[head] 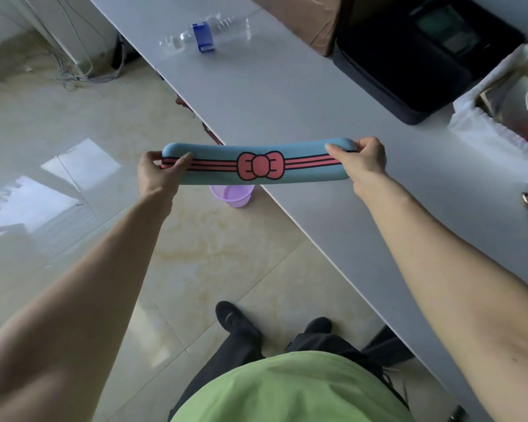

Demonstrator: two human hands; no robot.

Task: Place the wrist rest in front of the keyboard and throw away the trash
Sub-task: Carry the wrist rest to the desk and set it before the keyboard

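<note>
I hold a long blue wrist rest (217, 159) with pink stripes and a pink bow level in the air, over the near edge of the white desk (287, 95). My left hand (157, 173) grips its left end and my right hand (361, 159) grips its right end. A small purple trash bin (230, 196) stands on the floor right below the wrist rest, partly hidden by it. An empty clear plastic bottle (205, 33) with a blue label lies on its side at the far end of the desk. No keyboard is in view.
A black bag (409, 56) and a brown cardboard box (311, 22) sit at the back of the desk. A white bag (506, 111) with items stands at the right edge. Loose cables (83, 74) lie on the glossy tiled floor at far left. My feet are near the desk.
</note>
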